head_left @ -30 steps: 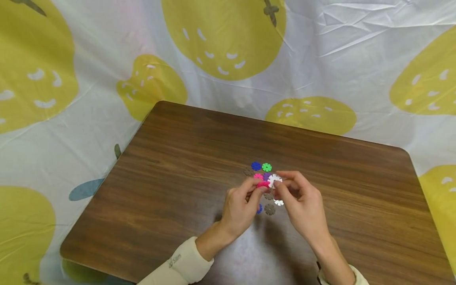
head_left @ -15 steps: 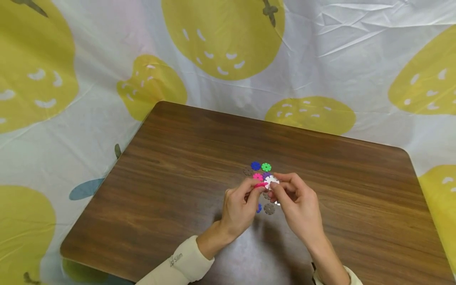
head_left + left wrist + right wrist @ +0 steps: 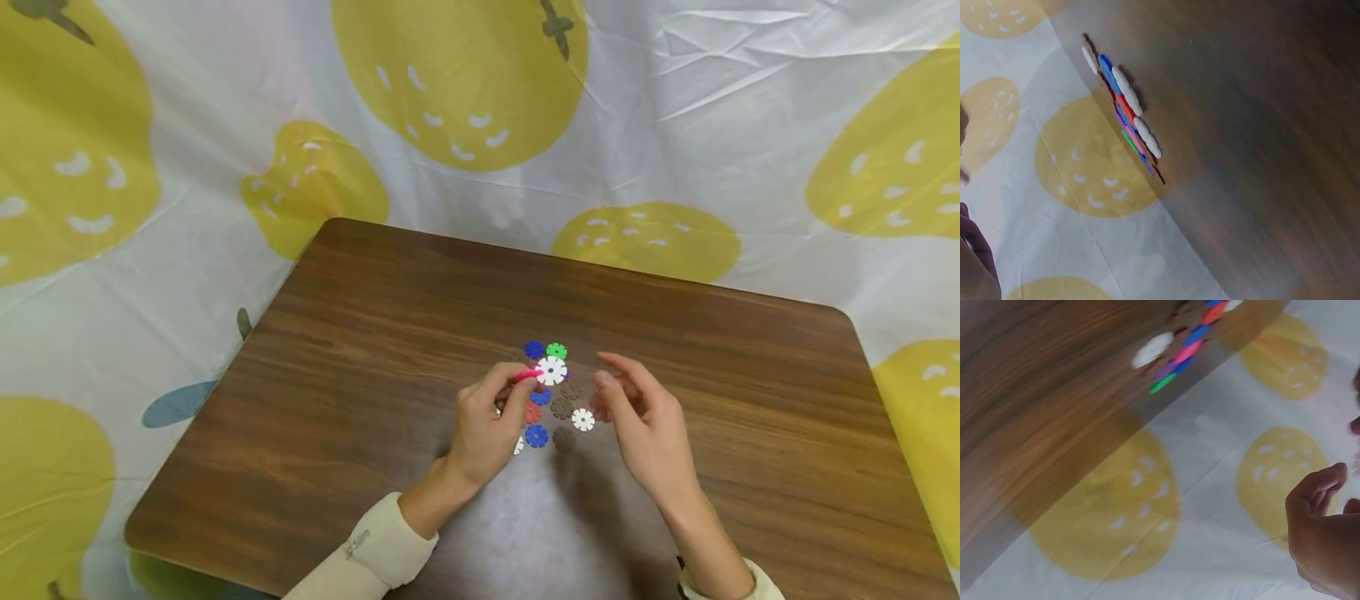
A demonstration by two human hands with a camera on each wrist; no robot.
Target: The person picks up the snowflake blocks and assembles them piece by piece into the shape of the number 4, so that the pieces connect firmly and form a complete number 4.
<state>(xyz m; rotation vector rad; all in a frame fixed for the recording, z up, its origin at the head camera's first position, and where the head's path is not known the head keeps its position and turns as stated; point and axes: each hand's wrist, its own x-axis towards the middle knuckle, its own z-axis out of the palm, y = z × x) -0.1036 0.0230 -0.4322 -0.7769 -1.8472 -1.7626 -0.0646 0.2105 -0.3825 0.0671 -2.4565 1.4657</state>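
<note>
The surface under my hands is a dark wooden table [image 3: 390,333] with rounded corners, set against a white cloth [image 3: 225,125] printed with yellow fruit shapes. Lying flat on the wood just beyond my fingertips are a blue disc [image 3: 534,349] and a green disc [image 3: 557,351], side by side. Between my two sets of fingers lie a red disc [image 3: 532,412], a second blue disc [image 3: 536,436] nearer my wrists, a white disc [image 3: 582,419] beside my right fingers [image 3: 609,392], and several brown discs [image 3: 562,407], hard to pick out against the grain. All discs are notched around the rim.
</note>
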